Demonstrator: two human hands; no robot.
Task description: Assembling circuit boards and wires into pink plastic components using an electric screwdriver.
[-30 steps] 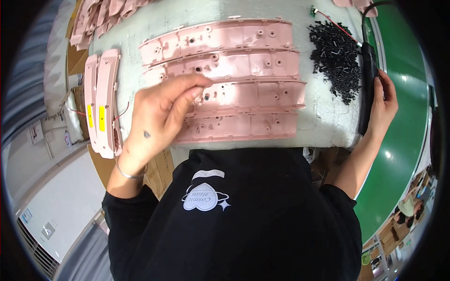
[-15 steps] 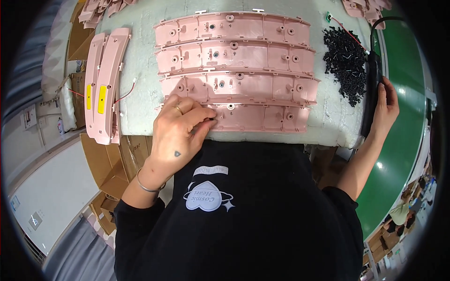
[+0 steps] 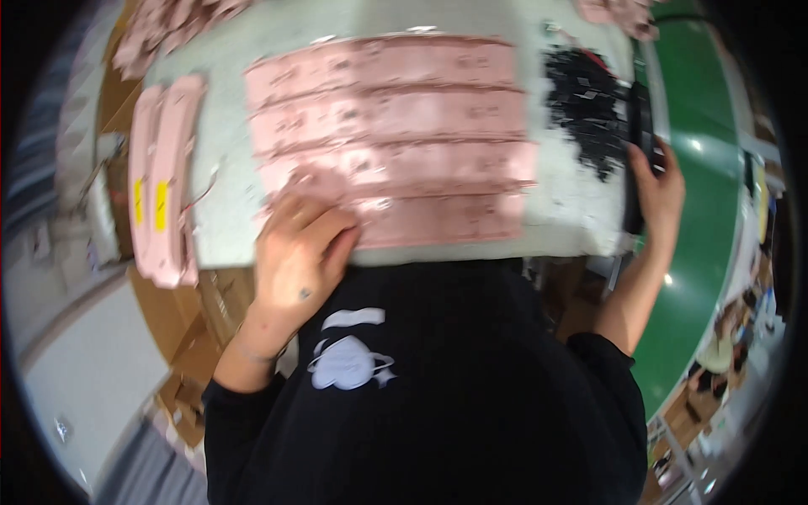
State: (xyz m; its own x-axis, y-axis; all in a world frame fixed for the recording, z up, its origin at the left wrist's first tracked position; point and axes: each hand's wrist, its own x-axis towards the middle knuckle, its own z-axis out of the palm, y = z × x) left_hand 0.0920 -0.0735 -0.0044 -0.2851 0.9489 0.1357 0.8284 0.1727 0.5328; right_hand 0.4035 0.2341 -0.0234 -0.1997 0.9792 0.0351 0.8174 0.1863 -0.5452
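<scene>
Several curved pink plastic panels (image 3: 446, 162) lie stacked in rows on the pale work surface, their ribbed inner sides up. My left hand (image 3: 299, 248) is over the left end of the nearest row, thumb and forefinger pinched together near the panel. Whatever sits between those fingertips is hidden. At the right edge of the surface, my right hand (image 3: 661, 189) grips a long black rod-shaped tool (image 3: 641, 118), thumb on one side and fingers on the other. Beside the tool spreads a pile of small black pieces (image 3: 585, 105). Motion blur softens the details.
Two narrow pink strips (image 3: 177, 181) with yellow labels lie at the left, a thin red wire beside them. More pink parts (image 3: 172, 34) are heaped at the far left, others (image 3: 619, 10) at the far right. Cardboard boxes (image 3: 181, 324) stand below the left edge.
The whole view has shifted and blurred, so the surface appears further left and slightly lower. My left hand stays pinched at the nearest panel. My right thumb now shows across the black tool.
</scene>
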